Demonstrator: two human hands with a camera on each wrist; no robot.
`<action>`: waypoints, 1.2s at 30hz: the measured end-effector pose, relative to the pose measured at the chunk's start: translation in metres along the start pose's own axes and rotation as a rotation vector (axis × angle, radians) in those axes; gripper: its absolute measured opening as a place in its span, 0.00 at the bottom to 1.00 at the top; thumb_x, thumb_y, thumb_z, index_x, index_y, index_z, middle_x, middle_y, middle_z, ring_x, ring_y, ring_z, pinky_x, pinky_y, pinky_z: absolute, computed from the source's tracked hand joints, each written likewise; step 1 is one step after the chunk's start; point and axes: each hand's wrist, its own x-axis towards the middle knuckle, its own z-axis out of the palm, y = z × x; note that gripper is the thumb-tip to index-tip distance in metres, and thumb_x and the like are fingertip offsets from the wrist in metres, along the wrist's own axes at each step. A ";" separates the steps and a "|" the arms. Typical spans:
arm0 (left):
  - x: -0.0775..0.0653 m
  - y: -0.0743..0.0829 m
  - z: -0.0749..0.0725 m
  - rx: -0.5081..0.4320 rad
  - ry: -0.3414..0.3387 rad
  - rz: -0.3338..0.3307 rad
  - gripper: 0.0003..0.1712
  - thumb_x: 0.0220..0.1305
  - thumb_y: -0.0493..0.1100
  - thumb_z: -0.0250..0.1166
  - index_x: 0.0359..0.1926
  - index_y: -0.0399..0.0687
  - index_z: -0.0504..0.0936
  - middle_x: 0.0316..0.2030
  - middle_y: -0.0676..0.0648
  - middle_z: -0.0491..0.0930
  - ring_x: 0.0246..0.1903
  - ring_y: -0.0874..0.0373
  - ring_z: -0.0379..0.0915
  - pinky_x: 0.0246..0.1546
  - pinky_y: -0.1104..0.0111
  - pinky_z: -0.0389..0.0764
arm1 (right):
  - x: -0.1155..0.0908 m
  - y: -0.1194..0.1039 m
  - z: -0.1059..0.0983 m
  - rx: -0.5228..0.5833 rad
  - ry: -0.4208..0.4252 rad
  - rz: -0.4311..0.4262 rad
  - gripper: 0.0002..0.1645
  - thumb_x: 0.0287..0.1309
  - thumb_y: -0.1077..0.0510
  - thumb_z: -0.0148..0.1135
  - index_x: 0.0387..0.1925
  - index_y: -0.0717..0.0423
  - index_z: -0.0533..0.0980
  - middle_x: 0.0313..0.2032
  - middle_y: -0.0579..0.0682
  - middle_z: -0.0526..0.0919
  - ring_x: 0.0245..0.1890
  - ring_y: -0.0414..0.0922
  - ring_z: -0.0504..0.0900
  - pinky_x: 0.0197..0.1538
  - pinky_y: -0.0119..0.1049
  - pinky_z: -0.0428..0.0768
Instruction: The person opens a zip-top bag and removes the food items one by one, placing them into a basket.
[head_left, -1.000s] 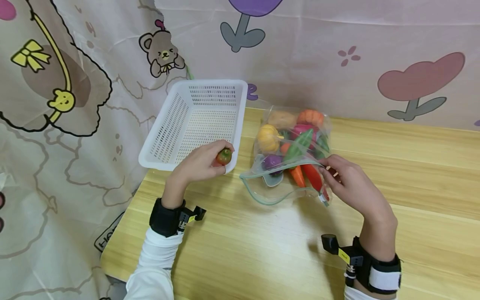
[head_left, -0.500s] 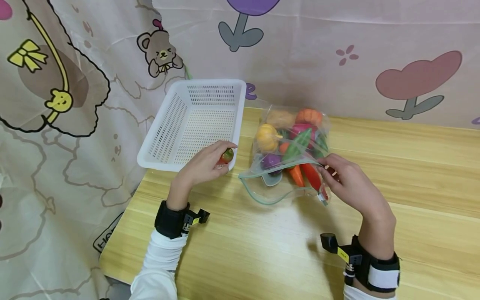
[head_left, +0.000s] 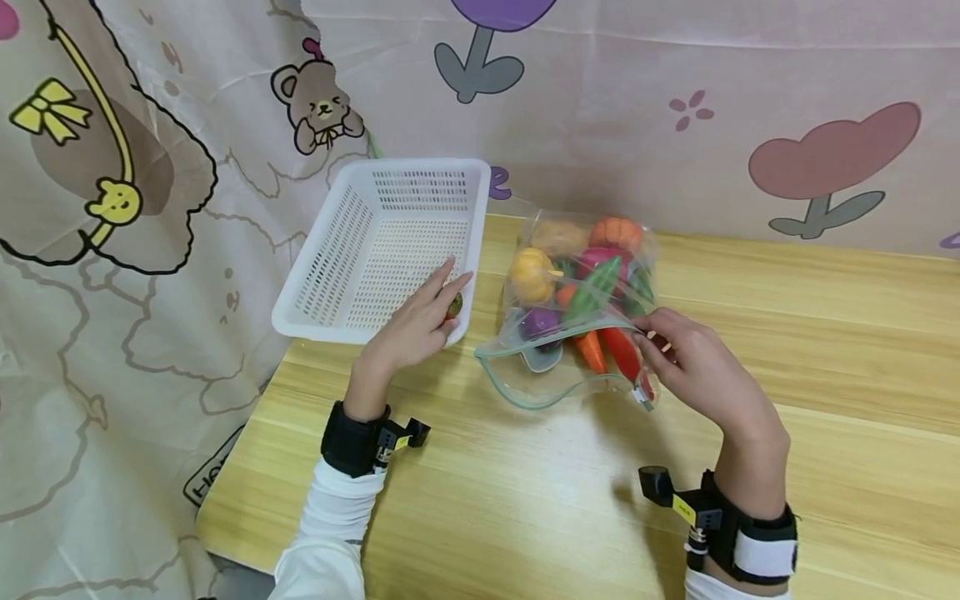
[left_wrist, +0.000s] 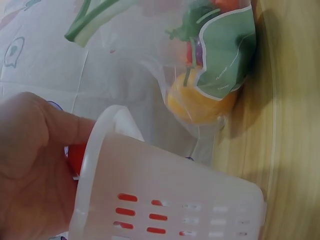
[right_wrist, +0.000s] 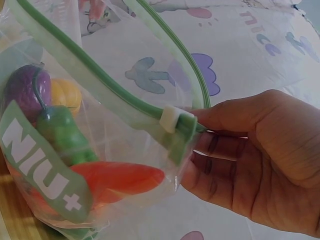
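Note:
My left hand (head_left: 412,325) is over the near right corner of a white slotted basket (head_left: 318,267), its fingers spread and fairly straight. Beneath them a small red-green tomato (head_left: 454,306) shows in part. In the left wrist view the thumb lies at the basket's rim (left_wrist: 92,165), and red shows behind the rim and through the slots. My right hand (head_left: 708,371) pinches the zip corner of a clear bag (head_left: 525,406) between thumb and fingers, close to its white slider (right_wrist: 170,118). The bag's mouth gapes. Inside are toy vegetables, among them a yellow pumpkin (head_left: 531,276) and a carrot (head_left: 592,352).
Basket and bag stand side by side at the back of a wooden table (head_left: 510,500). A patterned cloth (head_left: 637,108) hangs behind and down the left side. The table's left edge lies near the left forearm.
My left hand has shifted slightly right, and its fingers have straightened and spread from the tomato, which is now lower and more hidden. The right hand keeps its grip on the bag.

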 end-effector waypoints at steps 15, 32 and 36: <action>-0.001 0.003 0.013 0.082 0.165 0.130 0.24 0.65 0.34 0.50 0.62 0.43 0.70 0.66 0.41 0.64 0.66 0.45 0.59 0.65 0.53 0.62 | 0.000 0.000 0.000 0.016 -0.017 0.016 0.05 0.56 0.70 0.58 0.36 0.62 0.76 0.29 0.48 0.77 0.26 0.36 0.77 0.28 0.28 0.76; 0.022 0.091 0.042 0.124 0.460 0.834 0.15 0.54 0.31 0.56 0.38 0.49 0.85 0.37 0.53 0.85 0.39 0.62 0.80 0.44 0.76 0.77 | -0.001 -0.001 0.000 0.015 -0.025 0.028 0.05 0.57 0.68 0.58 0.36 0.61 0.77 0.31 0.49 0.78 0.27 0.41 0.79 0.29 0.28 0.77; 0.028 0.110 0.046 0.227 0.360 0.787 0.14 0.58 0.35 0.56 0.42 0.51 0.83 0.41 0.54 0.84 0.43 0.63 0.80 0.45 0.78 0.76 | -0.001 -0.001 -0.001 0.024 -0.027 0.031 0.06 0.57 0.68 0.57 0.37 0.61 0.77 0.32 0.50 0.79 0.28 0.42 0.80 0.29 0.29 0.77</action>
